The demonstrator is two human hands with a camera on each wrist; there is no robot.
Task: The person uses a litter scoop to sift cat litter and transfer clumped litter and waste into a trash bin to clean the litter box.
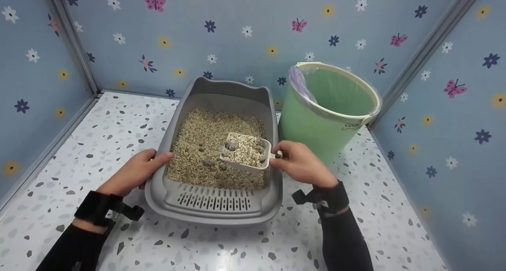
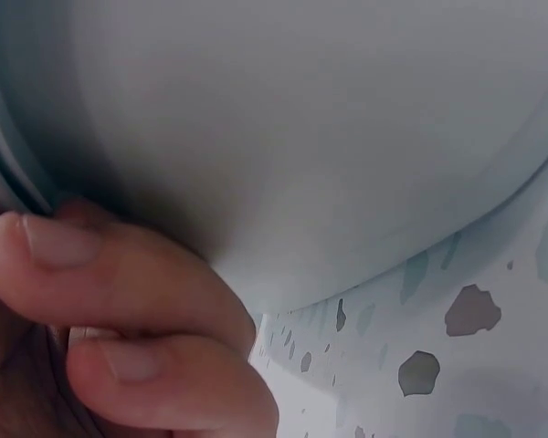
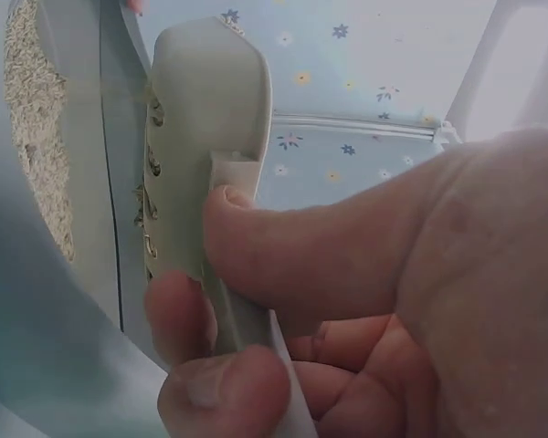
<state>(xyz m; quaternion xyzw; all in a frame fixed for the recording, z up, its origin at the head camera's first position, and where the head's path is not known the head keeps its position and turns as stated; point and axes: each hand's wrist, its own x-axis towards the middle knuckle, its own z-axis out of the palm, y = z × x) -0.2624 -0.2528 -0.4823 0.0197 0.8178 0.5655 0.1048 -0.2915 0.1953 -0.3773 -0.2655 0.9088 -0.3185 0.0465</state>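
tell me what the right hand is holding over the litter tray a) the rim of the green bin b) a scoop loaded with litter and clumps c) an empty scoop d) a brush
b: the right hand grips the handle of the scoop, which sits over the litter tray heaped with litter and dark clumps.

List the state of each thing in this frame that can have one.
Litter box: on the floor, filled with litter, several clumps on top.
Scoop: raised above the litter, loaded with litter and clumps.
Trash bin: upright, open, lined with a bag, no contents visible.
Left hand: grips the box's left rim.
Right hand: fingers pinch the scoop's handle.
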